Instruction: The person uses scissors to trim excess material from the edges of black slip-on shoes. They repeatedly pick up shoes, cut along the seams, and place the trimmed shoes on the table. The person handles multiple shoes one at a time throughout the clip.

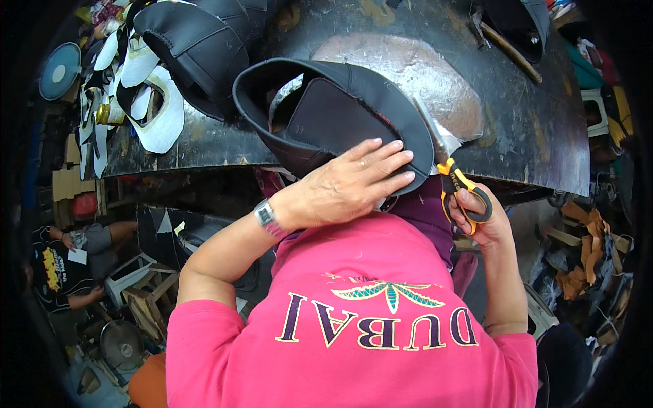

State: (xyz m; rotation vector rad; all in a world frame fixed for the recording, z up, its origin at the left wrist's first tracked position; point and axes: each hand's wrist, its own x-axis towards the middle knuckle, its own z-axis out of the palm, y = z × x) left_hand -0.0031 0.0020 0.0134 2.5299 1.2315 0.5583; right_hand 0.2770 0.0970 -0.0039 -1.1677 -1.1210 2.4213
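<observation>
A black stitched shoe upper overhangs the near table edge, its inside partly showing. My left hand has four fingers laid across its near right part, keeping hold of it; the thumb is hidden. My right hand is closed through the yellow-and-black handles of a pair of scissors. The scissor blades point away from me, along the upper's right rim. A pale scrap lies beside the blades.
More black uppers and white-backed pieces are heaped at the table's left. A shiny flat slab lies behind the work. A wooden-handled tool rests at the far right. Another person sits at the left, below table height.
</observation>
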